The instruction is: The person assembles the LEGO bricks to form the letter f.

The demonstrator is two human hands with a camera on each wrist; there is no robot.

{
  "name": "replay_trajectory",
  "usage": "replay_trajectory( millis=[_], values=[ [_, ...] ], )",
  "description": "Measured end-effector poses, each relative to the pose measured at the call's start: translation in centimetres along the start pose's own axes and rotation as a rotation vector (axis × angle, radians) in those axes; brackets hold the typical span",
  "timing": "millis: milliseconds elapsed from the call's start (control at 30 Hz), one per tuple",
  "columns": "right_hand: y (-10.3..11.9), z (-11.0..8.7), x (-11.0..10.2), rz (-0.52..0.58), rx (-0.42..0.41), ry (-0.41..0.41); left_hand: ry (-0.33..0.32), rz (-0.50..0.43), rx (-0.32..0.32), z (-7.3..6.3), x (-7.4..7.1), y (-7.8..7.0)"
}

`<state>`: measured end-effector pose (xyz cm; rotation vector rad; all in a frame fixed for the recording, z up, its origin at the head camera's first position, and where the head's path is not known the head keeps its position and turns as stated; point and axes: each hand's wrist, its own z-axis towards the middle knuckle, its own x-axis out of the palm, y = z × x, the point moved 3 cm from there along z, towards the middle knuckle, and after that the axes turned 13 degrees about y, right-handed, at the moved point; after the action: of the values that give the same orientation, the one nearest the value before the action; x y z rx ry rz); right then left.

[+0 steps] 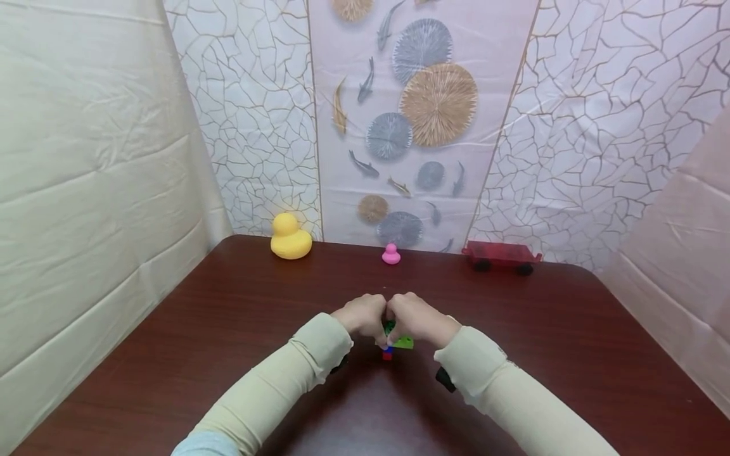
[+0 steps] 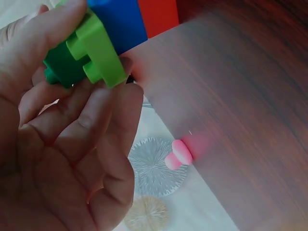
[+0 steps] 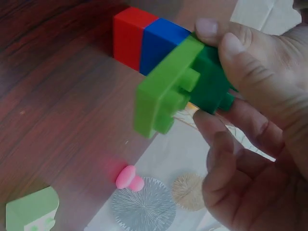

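A small tower of toy bricks stands between both hands: a red brick (image 3: 132,38) at the bottom, a blue brick (image 3: 163,43) over it, then a light green studded brick (image 1: 405,342) that juts to the right, with a dark green brick (image 3: 207,82) on top. My left hand (image 1: 365,316) pinches the dark green brick from the left, its thumb laid along the near side. From the right, my right hand (image 1: 419,318) pinches the same brick between thumb and fingers. Knuckles of the two hands meet above it, hiding much of the upper tower in the head view.
At the table's far edge sit a yellow duck (image 1: 291,239), a small pink duck (image 1: 390,255) and a red wagon (image 1: 502,254) with black wheels. A pale green studded block (image 3: 31,209) shows in the right wrist view's corner. Patterned cloth hangs behind the table.
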<state>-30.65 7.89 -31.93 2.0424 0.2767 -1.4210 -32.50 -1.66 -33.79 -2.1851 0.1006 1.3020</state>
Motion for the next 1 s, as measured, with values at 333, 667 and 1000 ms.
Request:
replay_trajectory(
  millis=[333,667,1000],
  values=[
    [0.2,-1.1,-0.3,-0.236,-0.013,-0.047,-0.022,0.030,-0.033,0.0,0.2,-0.3],
    [-2.3,-2.1,-1.6,-0.187,0.109,-0.058,-0.047,0.076,-0.055,-0.2,0.2,-0.4],
    [-6.2,-2.9,-1.7,-0.221,0.165,-0.043,-0.046,0.066,-0.059,-0.5,0.2,-0.4]
  ],
)
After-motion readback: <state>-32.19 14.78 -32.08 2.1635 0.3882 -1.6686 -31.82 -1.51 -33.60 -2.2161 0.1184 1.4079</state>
